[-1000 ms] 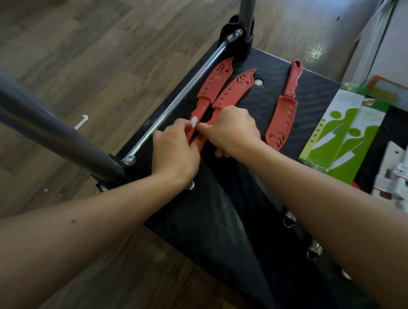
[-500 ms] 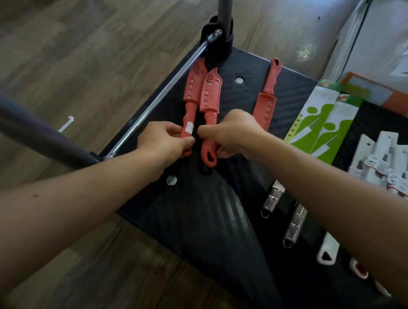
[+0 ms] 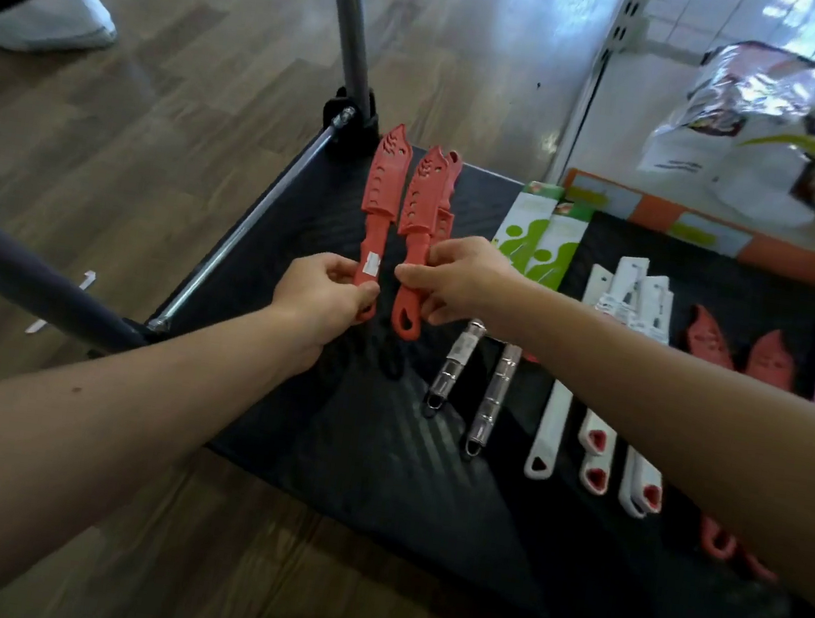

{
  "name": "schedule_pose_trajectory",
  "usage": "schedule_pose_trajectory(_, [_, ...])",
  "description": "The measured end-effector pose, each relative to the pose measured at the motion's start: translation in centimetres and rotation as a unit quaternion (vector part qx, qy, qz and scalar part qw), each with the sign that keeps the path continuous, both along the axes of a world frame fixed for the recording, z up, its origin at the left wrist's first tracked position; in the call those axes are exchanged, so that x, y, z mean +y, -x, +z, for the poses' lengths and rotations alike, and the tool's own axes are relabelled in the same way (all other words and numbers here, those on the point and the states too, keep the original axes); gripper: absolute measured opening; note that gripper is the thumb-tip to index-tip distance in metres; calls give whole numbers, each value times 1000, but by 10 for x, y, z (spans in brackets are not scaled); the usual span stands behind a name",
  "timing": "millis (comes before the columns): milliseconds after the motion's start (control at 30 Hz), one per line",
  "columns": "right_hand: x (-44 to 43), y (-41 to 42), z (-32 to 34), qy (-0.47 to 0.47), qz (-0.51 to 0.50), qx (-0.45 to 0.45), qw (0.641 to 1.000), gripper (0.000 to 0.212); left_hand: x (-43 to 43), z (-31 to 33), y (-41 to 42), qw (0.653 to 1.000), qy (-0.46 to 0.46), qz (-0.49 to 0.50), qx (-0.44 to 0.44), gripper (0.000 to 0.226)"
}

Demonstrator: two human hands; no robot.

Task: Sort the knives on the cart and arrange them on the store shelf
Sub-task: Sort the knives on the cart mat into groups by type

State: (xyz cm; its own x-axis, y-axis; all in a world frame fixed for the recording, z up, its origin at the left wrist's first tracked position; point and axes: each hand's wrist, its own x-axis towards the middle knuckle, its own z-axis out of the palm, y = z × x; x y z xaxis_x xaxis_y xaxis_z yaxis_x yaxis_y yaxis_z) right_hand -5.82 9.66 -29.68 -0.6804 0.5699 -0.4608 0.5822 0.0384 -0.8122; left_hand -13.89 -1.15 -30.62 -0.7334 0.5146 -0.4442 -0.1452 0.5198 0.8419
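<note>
Pinching one red sheathed knife [image 3: 377,224] by its handle in my left hand [image 3: 319,292] and another [image 3: 416,237] in my right hand [image 3: 451,278], both blades point away, side by side above the cart [image 3: 375,460].

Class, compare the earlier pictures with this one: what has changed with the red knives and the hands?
The splayed pair now lies parallel: left hand grips the labelled red knife, right hand the second red knife. The third red knife stays on the cart.

light: daylight glare on floor [image 3: 524,39] beyond cart [image 3: 375,460] | cart: dim | blur: slight | edges: wide-angle bowed
</note>
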Motion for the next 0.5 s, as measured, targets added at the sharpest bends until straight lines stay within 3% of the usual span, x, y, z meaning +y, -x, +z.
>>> schedule_pose_trajectory(267, [14, -73, 17, -36, -37, -27, 998, 24, 32, 9, -54, 998, -29, -44, -29, 17])
schedule_pose_trajectory(400, [26, -114, 23, -38, -66, -49, 996, 17, 47, 13, -90, 995, -43, -59, -73, 16])
schedule_pose_trajectory(500, [38, -144, 26, -44, -87, -63, 993, 25, 55, 11, -113, 993, -42, -72, -88, 22])
